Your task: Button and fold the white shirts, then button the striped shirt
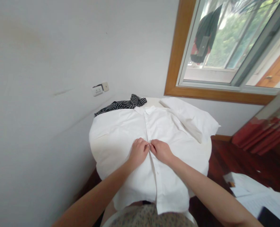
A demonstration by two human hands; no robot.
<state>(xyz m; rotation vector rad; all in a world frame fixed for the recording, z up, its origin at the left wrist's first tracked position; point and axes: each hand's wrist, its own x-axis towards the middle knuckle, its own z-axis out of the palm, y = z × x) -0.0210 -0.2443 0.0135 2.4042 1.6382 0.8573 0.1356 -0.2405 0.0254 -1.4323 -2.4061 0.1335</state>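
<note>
From the head camera, here you are, both hands together just below the middle of the frame, right over the front opening of the white shirt (163, 126)! Your left hand (139, 152) comes in from the lower left, fingers curled narrow, thumb and fingertips pinching the shirt's front edge. Your right hand (161, 152) meets it from the lower right, closed just as small on the other edge, the fingertips of the two all but touching; whether a button sits between them is hidden. The shirt lies spread across the centre of the frame, collar (145, 109) at the top, front strip running down towards you, lower hem hanging at the bottom centre, close to your patterned clothing (149, 218). Beneath it, the pale table (153, 101) shows along the far edge. Just beyond the shirt, left of the collar, a black-and-white patterned cloth (121, 104) lies bunched. To the right of the collar, white fabric (194, 118) lies folded over; sleeve or separate piece, you cannot tell from here. Left of centre, a socket (97, 91) sits on the wall (59, 47). Upper right, there's the wood-framed window (215, 94); below it at the right edge, a red-and-white curtain (260, 134); lower right, papers (255, 190) and a dark flat object (271, 217).
</note>
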